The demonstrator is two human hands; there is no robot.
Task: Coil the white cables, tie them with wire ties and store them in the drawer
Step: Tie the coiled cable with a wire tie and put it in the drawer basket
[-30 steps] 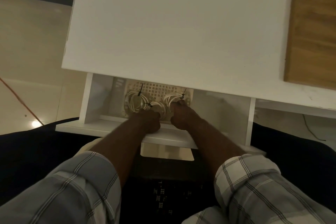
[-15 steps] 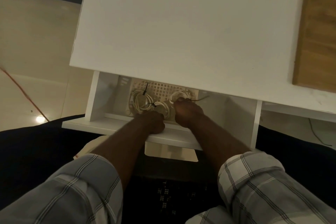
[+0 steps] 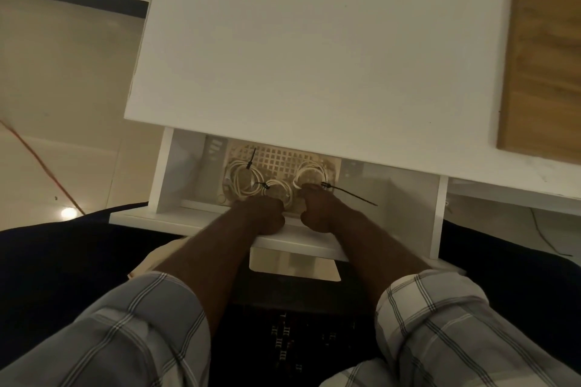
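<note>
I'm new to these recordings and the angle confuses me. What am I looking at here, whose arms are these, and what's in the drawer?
There is no machine here: a person wears a camera on the head, so you look down along their own arms. Under a white desk an open drawer holds a pale grid tray with three coiled white cables. The left coil lies free, bound with a black tie. The left hand rests at the middle coil; its grip is hidden. The right hand grips the right coil, whose black tie sticks out to the right.
</note>
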